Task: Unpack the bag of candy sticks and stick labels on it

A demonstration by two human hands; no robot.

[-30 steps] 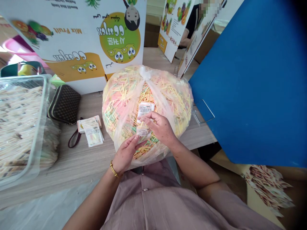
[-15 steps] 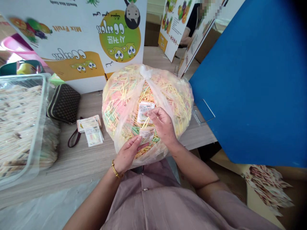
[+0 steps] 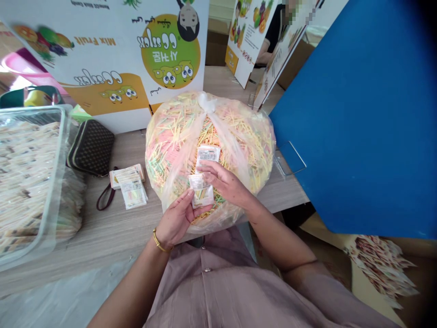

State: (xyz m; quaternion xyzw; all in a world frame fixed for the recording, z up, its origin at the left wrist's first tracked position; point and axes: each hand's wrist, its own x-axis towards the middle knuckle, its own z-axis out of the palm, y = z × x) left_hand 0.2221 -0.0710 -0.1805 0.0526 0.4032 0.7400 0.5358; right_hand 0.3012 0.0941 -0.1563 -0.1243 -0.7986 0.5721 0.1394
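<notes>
My left hand (image 3: 179,214) grips a small clear-and-white printed sachet (image 3: 203,198) by its left edge, thumb on top. Thin coloured sticks show through the sachet's clear part. Over its upper right side, my right hand (image 3: 227,184) is open with fingers stretched out; whether the fingertips touch the sachet is hard to tell. Another printed sachet (image 3: 209,154) lies just beyond, partly covered by my right fingers. Beneath both hands sits a big clear plastic bag (image 3: 164,136) full of thin yellow, pink and green candy sticks, its top opened toward me.
To the left lie a stack of filled sachets (image 3: 133,189), a dark patterned zip pouch (image 3: 92,146) and a clear tub (image 3: 51,191) packed with sachets. Printed cartons (image 3: 112,105) stand behind. A blue panel (image 3: 358,127) blocks the right, with a person partly visible beyond.
My right hand has gone from pinching sticks above the sachet to lying over it with fingers extended. The sachet in my left hand has tilted up, showing more of its face.
</notes>
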